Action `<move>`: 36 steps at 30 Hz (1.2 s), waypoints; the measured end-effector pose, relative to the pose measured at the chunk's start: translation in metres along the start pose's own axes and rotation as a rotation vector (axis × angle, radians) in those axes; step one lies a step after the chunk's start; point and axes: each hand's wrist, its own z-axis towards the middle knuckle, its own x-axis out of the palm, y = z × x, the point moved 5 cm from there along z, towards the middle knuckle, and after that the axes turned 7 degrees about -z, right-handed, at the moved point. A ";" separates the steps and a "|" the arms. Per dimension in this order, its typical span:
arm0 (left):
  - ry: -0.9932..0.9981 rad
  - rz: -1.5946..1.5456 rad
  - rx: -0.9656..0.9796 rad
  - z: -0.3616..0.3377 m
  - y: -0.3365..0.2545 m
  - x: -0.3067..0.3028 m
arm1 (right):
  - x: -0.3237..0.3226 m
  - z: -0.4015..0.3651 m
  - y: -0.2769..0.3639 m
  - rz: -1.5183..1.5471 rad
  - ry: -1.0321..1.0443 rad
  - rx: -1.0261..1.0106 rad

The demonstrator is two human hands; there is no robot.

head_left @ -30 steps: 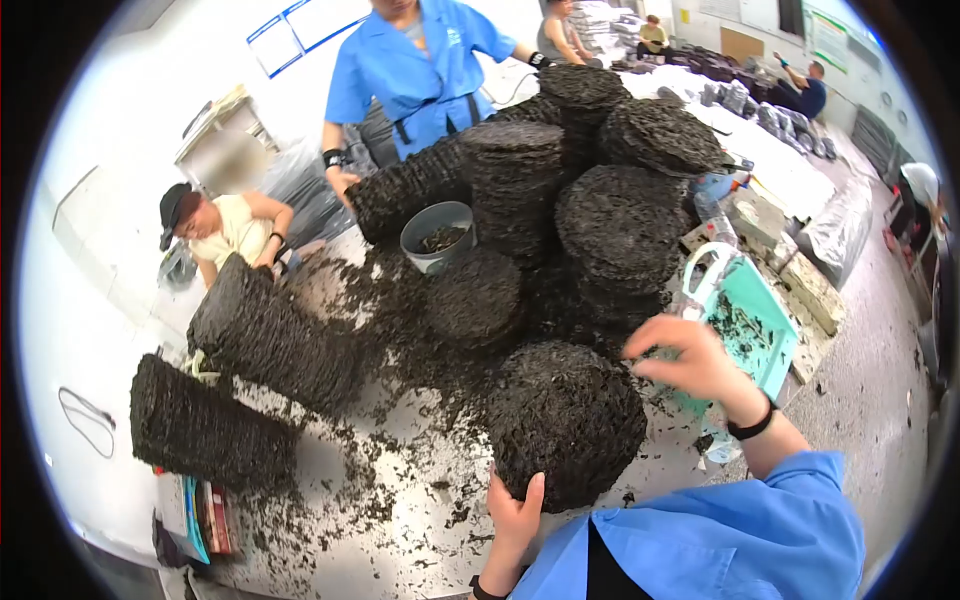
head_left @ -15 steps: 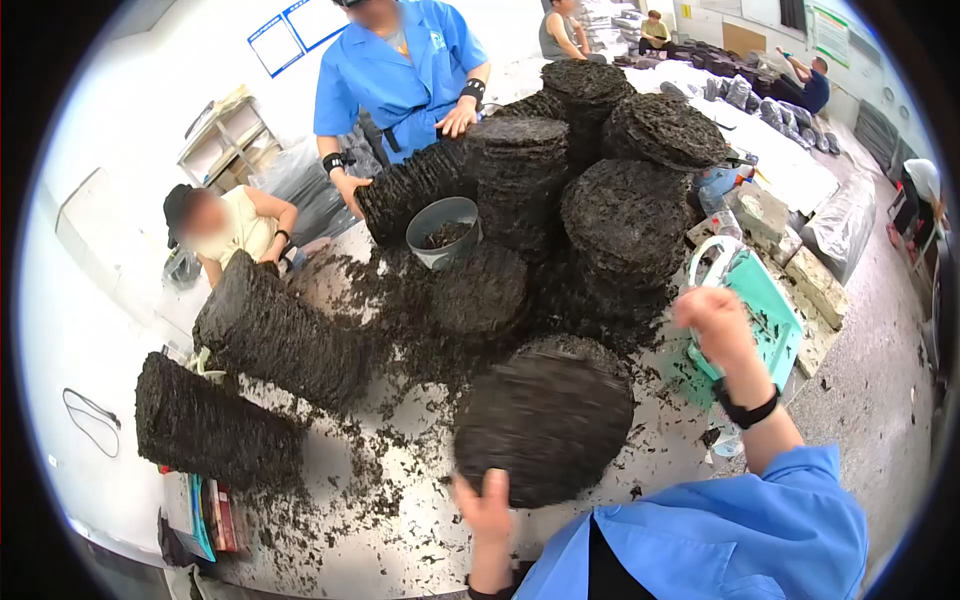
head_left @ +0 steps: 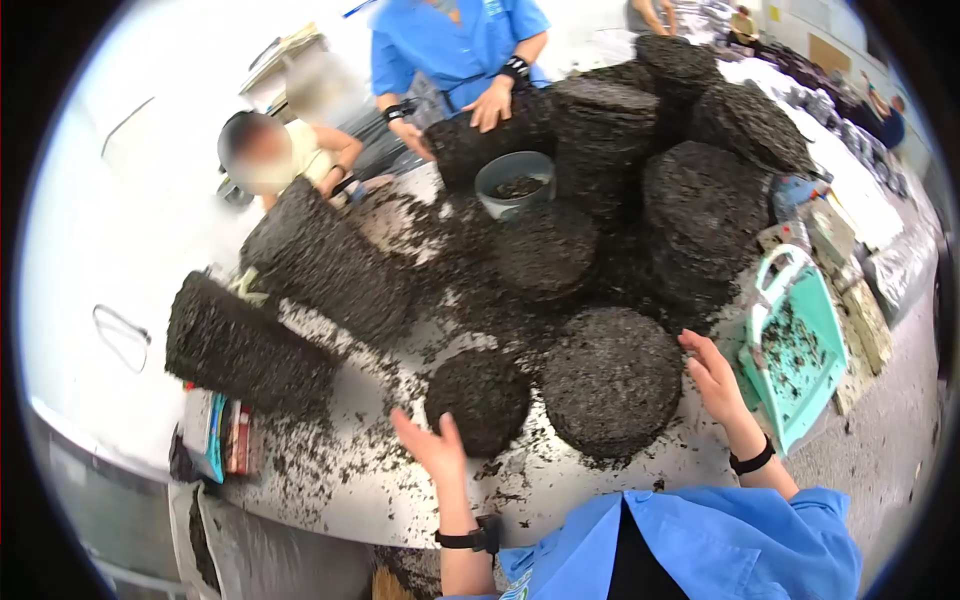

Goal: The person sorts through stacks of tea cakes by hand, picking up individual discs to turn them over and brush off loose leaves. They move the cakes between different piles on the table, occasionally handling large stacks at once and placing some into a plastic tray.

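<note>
Two round piles of dark discs that look like dried seaweed lie before me: a smaller disc on the left and a wider, greyer disc stack on the right. My left hand is open, palm turned up, its thumb right at the lower edge of the smaller disc. Beside the wider stack, my right hand is open too, fingers bent loosely by its right edge. Neither hand holds anything.
Dark crumbs litter the metal table. Tall disc stacks and a grey bucket stand behind. Long disc rolls lie left. A teal dustpan sits right. Across the table, a co-worker's hands rest on another roll.
The large disc that was blurred over the front stack is no longer there; a smaller disc shows on the left. My right hand has opened from a fist and come down beside the stack.
</note>
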 end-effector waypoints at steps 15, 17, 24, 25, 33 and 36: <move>0.766 -0.466 0.609 -0.077 -0.184 0.032 | 0.026 -0.013 0.000 0.077 -0.044 0.020; 0.600 -0.686 0.141 -0.055 -0.144 0.029 | 0.024 -0.013 0.013 0.002 -0.088 0.074; 0.048 -0.430 -0.237 -0.001 -0.026 -0.020 | 0.022 -0.011 0.011 -0.020 -0.093 0.053; 0.024 0.005 -0.029 -0.002 -0.031 -0.026 | 0.021 -0.011 0.016 -0.015 -0.106 0.042; 0.935 -0.437 0.649 -0.112 -0.189 0.028 | 0.019 -0.009 0.014 0.025 -0.130 0.042; 0.922 -0.424 0.692 -0.123 -0.194 0.041 | 0.015 -0.014 0.011 0.212 -0.116 0.048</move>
